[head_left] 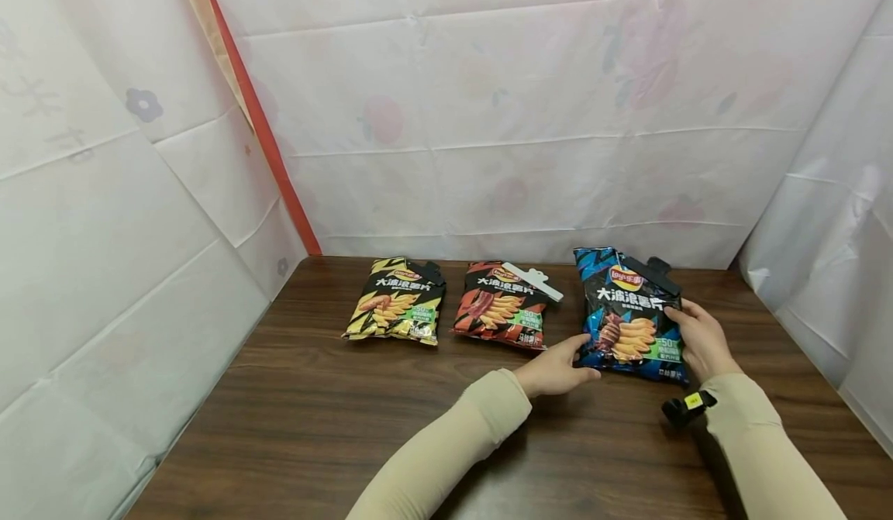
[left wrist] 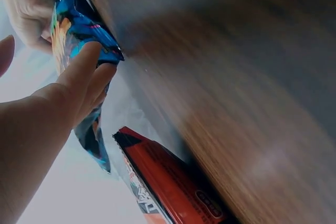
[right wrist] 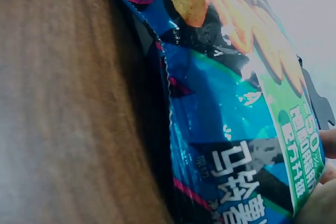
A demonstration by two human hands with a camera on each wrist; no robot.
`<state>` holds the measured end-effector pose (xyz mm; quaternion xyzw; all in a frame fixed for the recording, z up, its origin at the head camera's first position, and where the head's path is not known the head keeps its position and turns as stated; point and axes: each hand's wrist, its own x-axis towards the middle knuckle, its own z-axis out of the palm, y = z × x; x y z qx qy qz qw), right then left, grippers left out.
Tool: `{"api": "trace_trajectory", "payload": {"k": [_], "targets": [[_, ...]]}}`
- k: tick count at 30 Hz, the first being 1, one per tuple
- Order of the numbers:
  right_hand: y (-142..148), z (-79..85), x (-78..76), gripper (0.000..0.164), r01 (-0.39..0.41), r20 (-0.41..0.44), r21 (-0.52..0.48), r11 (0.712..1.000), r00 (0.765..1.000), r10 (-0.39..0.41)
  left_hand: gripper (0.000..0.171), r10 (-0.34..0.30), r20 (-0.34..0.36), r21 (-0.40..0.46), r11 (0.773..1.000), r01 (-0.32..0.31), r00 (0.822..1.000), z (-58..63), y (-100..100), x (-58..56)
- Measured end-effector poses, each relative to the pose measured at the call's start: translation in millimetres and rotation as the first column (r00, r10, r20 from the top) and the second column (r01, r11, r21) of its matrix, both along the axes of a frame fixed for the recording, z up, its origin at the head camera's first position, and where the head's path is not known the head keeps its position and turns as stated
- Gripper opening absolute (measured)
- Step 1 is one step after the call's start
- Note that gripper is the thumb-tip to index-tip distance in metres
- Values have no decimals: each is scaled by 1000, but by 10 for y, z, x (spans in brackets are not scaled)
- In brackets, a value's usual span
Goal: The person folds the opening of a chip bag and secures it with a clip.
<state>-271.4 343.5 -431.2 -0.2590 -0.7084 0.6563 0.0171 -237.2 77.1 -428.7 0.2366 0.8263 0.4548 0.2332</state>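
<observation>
A blue chip bag (head_left: 631,318) with a black clip (head_left: 650,273) across its upper right corner is at the right of the table, its front toward the head camera. My right hand (head_left: 703,342) grips its right edge, thumb on the front and other fingers mostly hidden behind. The left hand (head_left: 558,365) touches the bag's lower left edge with extended fingers (left wrist: 84,66), its thumb standing apart. Close up in the right wrist view, the crimped bottom of the blue bag (right wrist: 226,114) faces the wood. A red chip bag (head_left: 498,303) with a white clip (head_left: 533,280) lies left of it.
A yellow chip bag (head_left: 394,303) with a black clip (head_left: 427,272) lies further left in the same row. The brown wooden table (head_left: 314,419) ends at white patterned sheets (head_left: 488,101) behind and at both sides. A red strip (head_left: 261,117) runs down the back left corner.
</observation>
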Motion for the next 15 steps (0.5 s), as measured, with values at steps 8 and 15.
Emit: {"api": "trace_trajectory", "payload": {"k": [8, 15], "targets": [[25, -5, -78, 63, -26, 52, 45, 999, 998, 23, 66, 20, -8, 9, 1000, -20, 1000, 0, 35, -3], [42, -58, -122, 64, 1, 78, 67, 998, 997, -6, 64, 33, -19, -10, 999, -33, 999, 7, 40, -4]]}}
